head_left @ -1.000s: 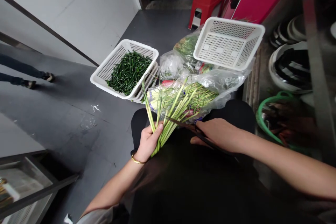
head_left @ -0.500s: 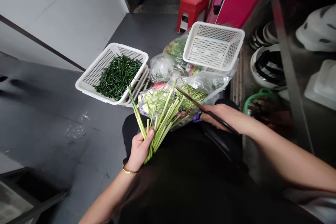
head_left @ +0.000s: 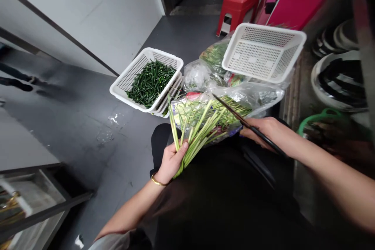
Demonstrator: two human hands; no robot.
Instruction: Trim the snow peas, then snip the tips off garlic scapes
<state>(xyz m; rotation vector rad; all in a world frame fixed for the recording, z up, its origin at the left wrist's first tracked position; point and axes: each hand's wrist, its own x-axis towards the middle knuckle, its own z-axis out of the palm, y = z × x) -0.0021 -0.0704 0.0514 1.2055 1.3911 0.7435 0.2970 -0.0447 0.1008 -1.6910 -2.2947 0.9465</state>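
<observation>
My left hand [head_left: 172, 160] is closed round the lower part of a bunch of garlic scapes [head_left: 202, 131]. The green stalks fan up and to the right in front of me. My right hand [head_left: 263, 131] grips a pair of black-handled scissors [head_left: 233, 112]. Their long dark blades point up and left, past the tips of the stalks. Under the blades, a clear plastic bag [head_left: 260, 95] lies open with more thin green stalks in it. Part of the right hand's fingers is hidden behind the scissors.
A white basket of green chillies [head_left: 152, 82] stands left of the bag, on another basket. A second white basket [head_left: 258, 55] rests on bags behind. Farther off is a red stool [head_left: 240, 2]. Shelving with pots [head_left: 336, 82] and a green basket [head_left: 319, 119] flank my right. Someone's legs [head_left: 17, 78] show far left.
The camera view has turned left, so everything sits farther right in the picture. Another person's legs have come more into sight. Both hands keep their hold.
</observation>
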